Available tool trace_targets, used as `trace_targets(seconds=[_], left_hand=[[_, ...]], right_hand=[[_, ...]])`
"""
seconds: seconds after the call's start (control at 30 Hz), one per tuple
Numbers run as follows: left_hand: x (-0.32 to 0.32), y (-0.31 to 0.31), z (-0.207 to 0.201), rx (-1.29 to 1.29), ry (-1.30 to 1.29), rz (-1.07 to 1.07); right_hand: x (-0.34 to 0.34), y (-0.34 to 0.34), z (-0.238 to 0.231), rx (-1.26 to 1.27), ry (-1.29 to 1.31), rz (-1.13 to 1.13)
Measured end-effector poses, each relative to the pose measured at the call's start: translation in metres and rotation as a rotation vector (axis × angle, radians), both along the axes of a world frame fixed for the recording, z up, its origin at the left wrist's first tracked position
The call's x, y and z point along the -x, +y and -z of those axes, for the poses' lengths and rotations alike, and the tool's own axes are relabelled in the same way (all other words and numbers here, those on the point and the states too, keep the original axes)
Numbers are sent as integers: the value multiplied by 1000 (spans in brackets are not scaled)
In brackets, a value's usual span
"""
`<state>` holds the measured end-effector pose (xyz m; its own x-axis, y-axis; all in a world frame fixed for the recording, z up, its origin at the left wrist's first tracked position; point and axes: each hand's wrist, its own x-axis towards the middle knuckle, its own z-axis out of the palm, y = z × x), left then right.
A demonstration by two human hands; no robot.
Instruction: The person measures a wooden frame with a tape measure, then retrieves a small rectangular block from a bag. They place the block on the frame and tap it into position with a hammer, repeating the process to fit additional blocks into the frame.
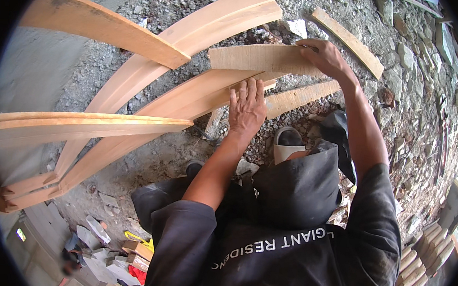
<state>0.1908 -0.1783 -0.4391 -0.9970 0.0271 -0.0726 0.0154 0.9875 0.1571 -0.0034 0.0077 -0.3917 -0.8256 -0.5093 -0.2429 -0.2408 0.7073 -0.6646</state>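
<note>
My right hand [324,59] grips the right end of a short, slightly curved wooden board [261,58], thumb and fingers bent around it. This board lies along the upper end of a long curved wooden frame piece [189,99]; whether the two touch all along cannot be seen. Just below the board, my left hand [247,110] rests on the frame piece with its fingers stretched out and lying flat. A second curved frame piece [219,17] arches beyond the first. Under my hands, another curved wood offcut [302,98] lies on the gravel, partly covered by the board.
Two wooden crosspieces, one upper [104,25] and one lower [89,131], reach in from the left across the frame pieces. A loose wooden strip [347,42] lies beyond my right hand. Rubble covers the ground. Stacked wooden posts [413,275] stand lower right; mixed clutter lies lower left.
</note>
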Motion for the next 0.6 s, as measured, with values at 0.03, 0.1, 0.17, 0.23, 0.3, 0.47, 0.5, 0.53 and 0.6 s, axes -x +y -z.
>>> trace_targets(seconds=[0.03,0.1,0.17,0.23,0.3,0.47,0.5,0.53,0.6], left_hand=[[1,3,1,4,-6,-4],[-1,2,3,3,-23,-24],[-3,1,5,5,-27,-29],[-5,0,5,14,-34,-26],[-4,0,2,3,-38,-15],[-3,0,-3,-29,-37,-21],[-4,0,0,-19,-33,-19],[-4,0,2,-10,-29,-16],[-4,2,2,17,17,-6]], right_hand=[[10,-1,9,-40,5,-36],[18,-12,19,-55,-12,-66],[25,-21,28,-69,-43,-85],[31,-25,36,-81,-89,-90],[36,-28,42,-98,-123,-114],[42,-49,46,-172,-140,-223],[43,-53,46,-167,-179,-237],[43,-57,45,-161,-217,-251],[45,-59,46,-197,-224,-285]])
